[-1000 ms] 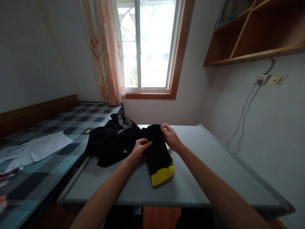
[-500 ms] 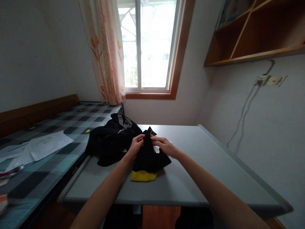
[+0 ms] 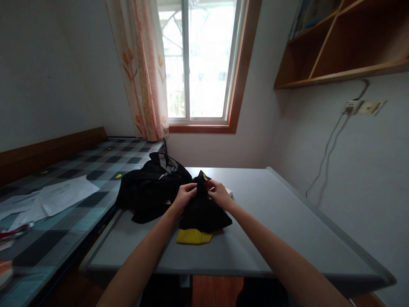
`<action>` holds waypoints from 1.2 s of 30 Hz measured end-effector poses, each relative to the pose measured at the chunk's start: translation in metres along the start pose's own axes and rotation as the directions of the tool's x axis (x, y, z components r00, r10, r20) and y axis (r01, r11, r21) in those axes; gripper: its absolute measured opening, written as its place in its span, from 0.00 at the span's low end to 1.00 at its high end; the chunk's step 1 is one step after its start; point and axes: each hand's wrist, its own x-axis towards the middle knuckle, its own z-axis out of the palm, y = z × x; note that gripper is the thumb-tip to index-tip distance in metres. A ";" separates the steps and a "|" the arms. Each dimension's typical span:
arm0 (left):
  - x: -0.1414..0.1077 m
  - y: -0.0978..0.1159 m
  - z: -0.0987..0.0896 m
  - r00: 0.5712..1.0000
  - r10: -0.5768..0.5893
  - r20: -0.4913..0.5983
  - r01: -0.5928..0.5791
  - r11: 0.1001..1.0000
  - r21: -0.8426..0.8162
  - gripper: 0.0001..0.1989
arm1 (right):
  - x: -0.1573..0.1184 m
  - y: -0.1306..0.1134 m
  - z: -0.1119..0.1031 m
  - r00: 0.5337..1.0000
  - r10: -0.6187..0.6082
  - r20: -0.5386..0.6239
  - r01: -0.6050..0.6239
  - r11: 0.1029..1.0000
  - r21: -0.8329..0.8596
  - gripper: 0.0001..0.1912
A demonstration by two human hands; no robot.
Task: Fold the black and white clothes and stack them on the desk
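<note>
Cloth, black with yellow band, sits on table, beside dark bundle. Left hand and right hand grip gathered top from opposite sides, fingers nearly closed on fabric; fingertips partly hidden. Opposed pinch probably holds peak upright; table apparently bears spread lower part. Long axis runs front to back: yellow band toward person, narrow peak toward window.

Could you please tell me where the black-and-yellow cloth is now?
In the head view, the cloth is below centre, over the table, held between the left hand and right hand, right of the black heap.
</note>
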 end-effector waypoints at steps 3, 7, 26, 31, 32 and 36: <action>0.000 0.001 -0.004 0.998 -0.040 0.057 0.039 0.999 0.009 0.18 | 0.000 -0.001 -0.004 1.000 0.017 -0.018 -0.016 0.999 0.049 0.06; 0.000 0.001 -0.008 0.994 -0.030 0.103 0.030 1.000 0.001 0.20 | -0.002 -0.001 -0.006 0.998 0.048 -0.038 -0.044 0.994 0.105 0.08; 0.013 0.016 -0.024 0.927 0.236 -0.292 -0.262 0.964 -0.051 0.19 | 0.002 -0.025 -0.077 0.877 0.054 -0.478 0.023 0.988 0.154 0.23; 0.011 0.037 -0.023 0.886 0.388 -0.254 -0.372 0.922 0.110 0.14 | 0.000 -0.038 -0.125 0.788 -0.159 -0.595 0.078 0.984 -0.160 0.16; 0.011 0.046 -0.021 0.882 0.405 -0.241 -0.386 0.914 0.125 0.14 | -0.001 -0.043 -0.135 0.761 -0.216 -0.612 0.077 0.966 -0.246 0.14; 0.015 0.089 -0.006 0.856 0.483 -0.183 -0.462 0.874 0.150 0.12 | -0.003 -0.069 -0.171 0.658 -0.380 -0.650 0.050 0.884 -0.466 0.10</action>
